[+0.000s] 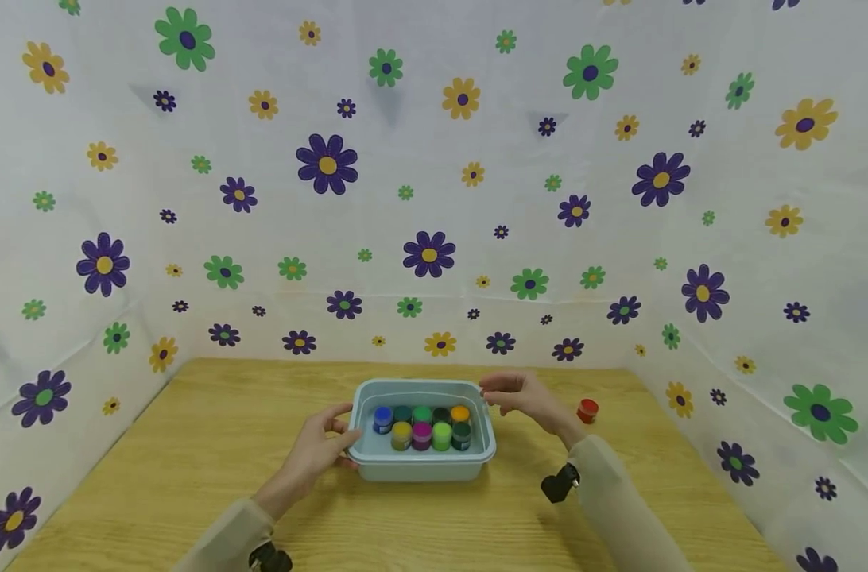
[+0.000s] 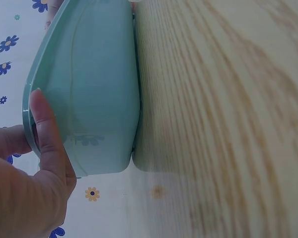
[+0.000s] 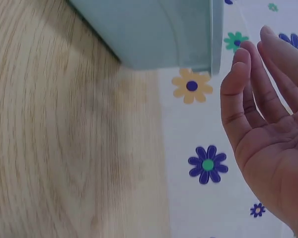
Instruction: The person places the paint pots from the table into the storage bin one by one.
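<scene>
A pale blue plastic tub (image 1: 420, 470) stands on the table with several small paint jars in two rows, among them a blue jar (image 1: 383, 419), a magenta jar (image 1: 422, 434) and an orange jar (image 1: 460, 415). My left hand (image 1: 315, 449) grips the tub's left rim. In the left wrist view, that hand (image 2: 37, 173) has the rim between thumb and fingers. At the far right corner of the tub is my right hand (image 1: 523, 399), fingers loosely bent. The right wrist view shows this hand (image 3: 268, 119) beside the rim, holding nothing.
A red jar (image 1: 587, 411) stands alone on the wooden table (image 1: 226, 429), right of the tub beyond my right wrist. White flower-printed sheeting (image 1: 405, 214) encloses the table at the back and sides.
</scene>
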Available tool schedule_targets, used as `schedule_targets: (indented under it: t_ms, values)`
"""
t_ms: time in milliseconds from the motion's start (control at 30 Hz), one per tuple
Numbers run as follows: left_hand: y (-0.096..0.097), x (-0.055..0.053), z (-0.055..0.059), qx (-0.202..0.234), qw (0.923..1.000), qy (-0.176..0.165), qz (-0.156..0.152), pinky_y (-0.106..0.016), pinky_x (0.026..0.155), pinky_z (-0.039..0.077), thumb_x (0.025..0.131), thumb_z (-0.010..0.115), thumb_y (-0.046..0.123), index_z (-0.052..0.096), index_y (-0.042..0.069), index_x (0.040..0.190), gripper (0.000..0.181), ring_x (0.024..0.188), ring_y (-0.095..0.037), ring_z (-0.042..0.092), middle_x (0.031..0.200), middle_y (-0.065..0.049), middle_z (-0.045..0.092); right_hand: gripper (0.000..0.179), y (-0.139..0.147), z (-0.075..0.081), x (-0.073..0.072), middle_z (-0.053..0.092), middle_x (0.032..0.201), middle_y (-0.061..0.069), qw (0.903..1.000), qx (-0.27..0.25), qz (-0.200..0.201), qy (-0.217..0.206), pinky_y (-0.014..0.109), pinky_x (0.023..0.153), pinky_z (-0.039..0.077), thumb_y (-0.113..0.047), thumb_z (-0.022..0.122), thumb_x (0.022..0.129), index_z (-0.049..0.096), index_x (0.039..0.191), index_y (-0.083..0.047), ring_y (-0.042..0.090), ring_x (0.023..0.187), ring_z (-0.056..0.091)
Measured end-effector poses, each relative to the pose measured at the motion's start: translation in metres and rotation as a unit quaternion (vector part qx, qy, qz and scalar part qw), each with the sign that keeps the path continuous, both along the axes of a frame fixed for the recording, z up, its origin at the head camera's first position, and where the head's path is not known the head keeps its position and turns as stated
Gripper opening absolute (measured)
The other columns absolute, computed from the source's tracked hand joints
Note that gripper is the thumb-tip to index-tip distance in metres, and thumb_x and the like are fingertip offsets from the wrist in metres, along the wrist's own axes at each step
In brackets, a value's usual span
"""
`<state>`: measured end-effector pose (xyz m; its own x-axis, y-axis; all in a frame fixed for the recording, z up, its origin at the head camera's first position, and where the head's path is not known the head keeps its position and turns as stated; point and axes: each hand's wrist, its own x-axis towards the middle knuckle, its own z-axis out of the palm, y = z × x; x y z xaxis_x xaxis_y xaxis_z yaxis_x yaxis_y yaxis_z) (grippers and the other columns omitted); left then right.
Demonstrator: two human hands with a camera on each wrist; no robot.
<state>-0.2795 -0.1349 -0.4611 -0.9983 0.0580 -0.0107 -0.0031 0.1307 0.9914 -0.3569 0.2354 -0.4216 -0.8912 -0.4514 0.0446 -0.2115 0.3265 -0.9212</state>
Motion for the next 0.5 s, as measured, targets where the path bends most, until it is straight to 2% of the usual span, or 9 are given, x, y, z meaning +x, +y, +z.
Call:
schedule_targets:
  t_ms: [200,333,500]
  values:
    - [0.001,0.001,-0.001,0.001,1.0,-0.002,0.002,-0.041,0.06,0.061,0.092,0.063,0.0,0.044,0.002,0.144,0.055,0.07,-0.021,0.063,0.1,-0.016,0.053,0.043,0.027,-0.004,0.002,0.066,0.123,0.013,0.9994,-0.003,-0.032,0.008,0.035,0.085,0.058,-0.022,0.066,0.094,0.059,0.13,0.0,0.019,0.102,0.064]
    - [0.001,0.0,-0.002,-0.002,1.0,-0.004,0.0,-0.04,0.061,0.062,0.093,0.063,0.001,0.044,0.003,0.144,0.055,0.072,-0.021,0.063,0.101,-0.016,0.053,0.045,0.048,-0.007,0.001,0.064,0.127,0.016,0.9985,0.009,-0.052,0.013,0.038,0.089,0.056,-0.022,0.067,0.094,0.057,0.132,0.001,0.019,0.107,0.064]
    - [0.0,0.0,0.0,-0.005,1.0,-0.005,0.001,-0.042,0.063,0.062,0.093,0.063,0.002,0.043,0.002,0.145,0.055,0.073,-0.021,0.063,0.103,-0.017,0.052,0.049,0.071,-0.01,0.003,0.059,0.133,0.021,0.9963,0.044,-0.07,0.023,0.039,0.092,0.052,-0.026,0.066,0.094,0.055,0.135,0.0,0.01,0.108,0.062]
